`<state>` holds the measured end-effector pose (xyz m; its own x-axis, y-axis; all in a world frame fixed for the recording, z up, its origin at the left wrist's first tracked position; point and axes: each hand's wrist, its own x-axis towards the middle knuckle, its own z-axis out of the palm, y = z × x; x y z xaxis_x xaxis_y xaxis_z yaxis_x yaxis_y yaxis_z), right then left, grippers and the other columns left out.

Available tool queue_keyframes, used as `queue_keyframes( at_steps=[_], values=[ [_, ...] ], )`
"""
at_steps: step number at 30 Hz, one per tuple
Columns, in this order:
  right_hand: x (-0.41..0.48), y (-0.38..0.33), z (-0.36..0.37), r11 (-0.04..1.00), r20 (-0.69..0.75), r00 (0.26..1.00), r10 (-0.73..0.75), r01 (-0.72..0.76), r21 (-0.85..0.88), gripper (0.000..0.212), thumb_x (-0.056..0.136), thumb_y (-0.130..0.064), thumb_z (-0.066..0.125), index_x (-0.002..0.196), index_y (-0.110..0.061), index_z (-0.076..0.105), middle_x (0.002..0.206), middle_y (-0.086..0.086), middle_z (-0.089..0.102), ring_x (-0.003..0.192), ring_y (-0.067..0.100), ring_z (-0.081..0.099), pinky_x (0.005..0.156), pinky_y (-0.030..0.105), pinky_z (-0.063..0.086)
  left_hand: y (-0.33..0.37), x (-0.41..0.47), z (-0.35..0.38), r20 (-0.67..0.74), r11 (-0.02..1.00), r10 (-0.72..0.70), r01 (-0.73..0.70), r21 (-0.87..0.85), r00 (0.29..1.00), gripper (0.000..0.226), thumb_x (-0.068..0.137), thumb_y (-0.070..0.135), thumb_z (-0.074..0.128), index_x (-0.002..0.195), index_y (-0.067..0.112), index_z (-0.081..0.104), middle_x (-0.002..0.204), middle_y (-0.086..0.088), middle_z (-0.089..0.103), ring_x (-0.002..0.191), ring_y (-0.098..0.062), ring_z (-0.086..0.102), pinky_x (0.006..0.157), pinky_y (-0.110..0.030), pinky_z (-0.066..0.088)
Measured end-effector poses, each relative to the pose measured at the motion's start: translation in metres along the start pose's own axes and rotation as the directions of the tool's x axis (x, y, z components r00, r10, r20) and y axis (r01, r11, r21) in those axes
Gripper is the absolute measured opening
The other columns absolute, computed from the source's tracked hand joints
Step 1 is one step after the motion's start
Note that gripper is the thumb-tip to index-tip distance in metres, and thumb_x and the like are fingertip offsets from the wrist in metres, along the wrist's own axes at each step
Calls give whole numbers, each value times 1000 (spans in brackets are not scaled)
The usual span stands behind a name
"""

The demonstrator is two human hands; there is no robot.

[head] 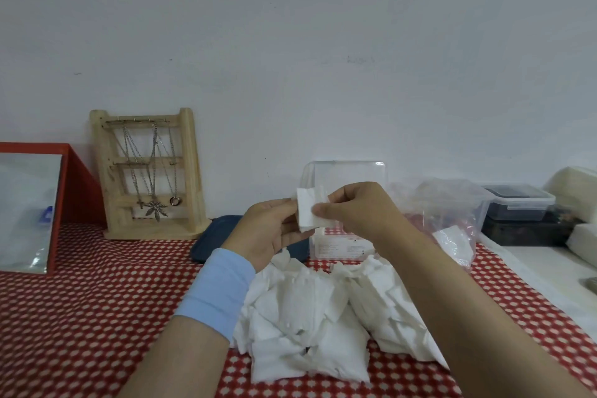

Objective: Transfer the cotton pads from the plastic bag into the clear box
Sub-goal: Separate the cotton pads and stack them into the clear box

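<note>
Both hands are raised over the table and pinch one small stack of white square cotton pads (pixel 307 210). My left hand (pixel 274 229), with a light blue wristband, grips it from the left; my right hand (pixel 352 207) grips it from the right with thumb and fingers. Behind the hands stands the clear box (pixel 349 174) with its lid up; its lower part is hidden by my hands. A heap of loose cotton pads (pixel 310 313) lies on the red patterned cloth below my wrists. The crumpled plastic bag (pixel 452 213), with a few pads inside, lies to the right.
A wooden jewellery stand (pixel 148 174) with necklaces stands at the back left beside a red-framed box (pixel 74 184). A dark blue flat case (pixel 213 239) lies behind my left hand. Stacked lidded containers (pixel 520 203) sit at the far right on a white surface.
</note>
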<state>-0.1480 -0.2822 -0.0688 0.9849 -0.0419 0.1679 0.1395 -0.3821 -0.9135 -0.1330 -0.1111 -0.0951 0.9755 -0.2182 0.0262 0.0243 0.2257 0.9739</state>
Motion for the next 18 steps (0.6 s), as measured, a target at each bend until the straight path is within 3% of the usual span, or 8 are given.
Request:
queue_keyframes(
  at_steps=[5, 8, 12, 15, 18],
  values=[
    [3, 4, -1, 998, -30, 999, -11, 10, -61, 16, 80, -19, 82, 82, -6, 72, 63, -4, 64, 41, 1, 50, 41, 13, 40, 6, -2, 3, 51, 992, -81, 85, -95, 995, 45, 102, 38, 55, 121, -1, 66, 113, -19, 75, 105, -29, 74, 82, -35, 63],
    [2, 3, -2, 1000, -30, 999, -24, 24, -8, 20, 82, -24, 81, 92, -11, 70, 74, -3, 66, 49, 4, 55, 45, 16, 43, 3, -1, 0, 24, 999, -39, 39, 3, 999, 34, 99, 19, 63, 124, -4, 65, 111, -15, 76, 104, -25, 74, 84, -31, 62],
    [2, 0, -17, 993, 19, 998, 65, -67, 102, 18, 92, -34, 66, 105, -23, 68, 101, -4, 73, 71, 15, 64, 61, 27, 44, 3, -1, -7, -19, 998, -52, 51, -44, 998, 25, 97, 8, 63, 119, -5, 67, 107, -14, 78, 95, -21, 76, 77, -27, 63],
    [1, 3, -24, 997, 108, 993, 53, -59, 54, 9, 89, -28, 74, 95, -22, 78, 88, -6, 79, 61, 9, 63, 59, 23, 46, 5, -2, -9, 11, 995, -60, 61, -83, 998, 23, 97, 7, 62, 116, -4, 68, 105, -14, 78, 91, -19, 77, 73, -26, 63],
    [2, 6, -22, 995, 86, 996, 36, -44, 91, 2, 85, -19, 80, 86, -17, 80, 77, -2, 76, 51, 6, 58, 50, 16, 45, 5, -3, -8, 46, 990, -76, 81, -113, 996, 20, 99, 11, 60, 112, -1, 69, 105, -14, 78, 91, -20, 77, 74, -28, 63]
  ],
)
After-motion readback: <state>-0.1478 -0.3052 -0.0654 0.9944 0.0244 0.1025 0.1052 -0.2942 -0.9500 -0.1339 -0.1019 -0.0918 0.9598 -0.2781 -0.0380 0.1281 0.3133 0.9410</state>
